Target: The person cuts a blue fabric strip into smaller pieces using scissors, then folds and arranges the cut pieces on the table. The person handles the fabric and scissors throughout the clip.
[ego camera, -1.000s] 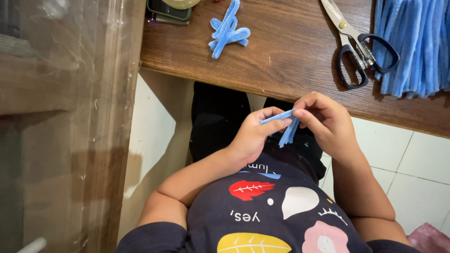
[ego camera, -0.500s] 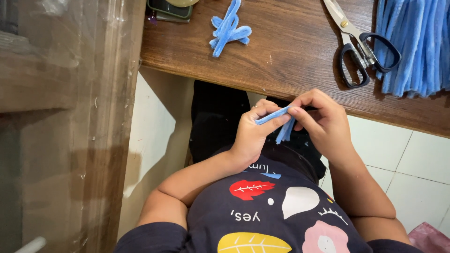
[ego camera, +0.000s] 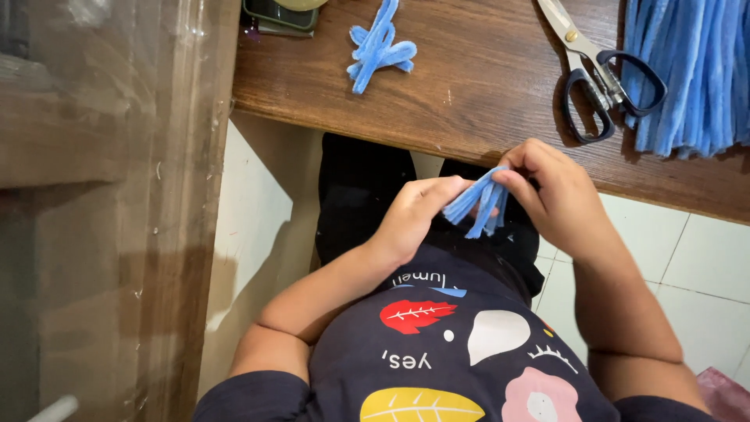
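Head view: left hand [ego camera: 410, 219] and right hand [ego camera: 558, 195] both pinched shut on blue pipe cleaners [ego camera: 476, 203] (ends fanned below pinch). Best held tight, ends even. Scissors [ego camera: 598, 74] beyond grip on table [ego camera: 484, 101].

Bare wood lay open on the table [ego camera: 484, 94] between a pipe-cleaner figure [ego camera: 379, 48] and scissors [ego camera: 598, 74]. A blue bundle [ego camera: 695, 70] crowded the right end, touching the scissors' handles. Both hands [ego camera: 410, 219] [ego camera: 558, 195] worked below the table's edge, over the lap.
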